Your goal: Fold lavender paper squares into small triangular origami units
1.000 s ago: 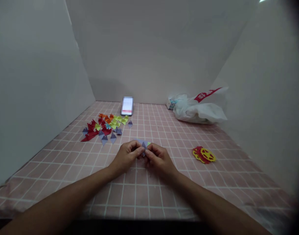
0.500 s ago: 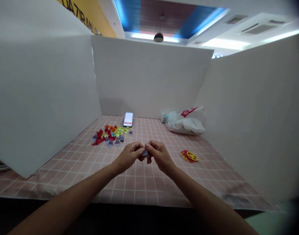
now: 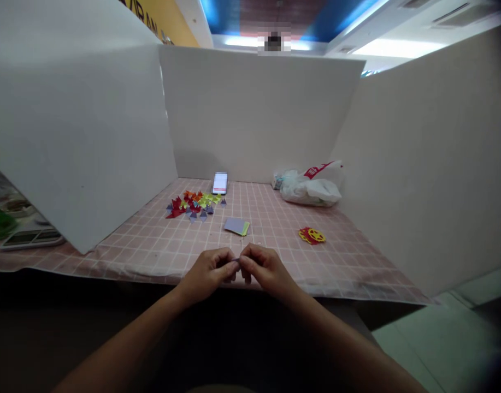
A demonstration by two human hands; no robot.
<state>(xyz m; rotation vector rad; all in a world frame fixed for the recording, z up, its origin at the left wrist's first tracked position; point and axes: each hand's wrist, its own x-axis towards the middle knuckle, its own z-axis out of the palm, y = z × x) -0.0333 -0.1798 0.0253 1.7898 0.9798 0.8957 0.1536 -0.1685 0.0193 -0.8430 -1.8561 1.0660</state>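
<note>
My left hand [image 3: 211,272] and my right hand [image 3: 267,267] meet at the front edge of the table, fingertips pinched together. Between them is a small piece of purple paper [image 3: 236,260], seen almost edge-on, so its folds are mostly hidden. Just beyond the hands lies a stack of paper sheets [image 3: 235,225], purple on top with yellow-green showing at its right side. Farther back on the left is a heap of small folded paper pieces [image 3: 195,201] in red, orange, yellow, and purple.
Yellow and red openwork discs [image 3: 313,235] lie on the right. A phone [image 3: 219,183] with a lit screen and a white plastic bag [image 3: 310,188] are at the back. White panels [image 3: 262,109] enclose the pink checked tablecloth [image 3: 266,204]. Outside the left panel lies a scale-like device [image 3: 31,238].
Both hands have drawn back toward the table's front edge, still pinching the purple paper. The view has tilted down, and the paper stack formerly behind the hands now shows.
</note>
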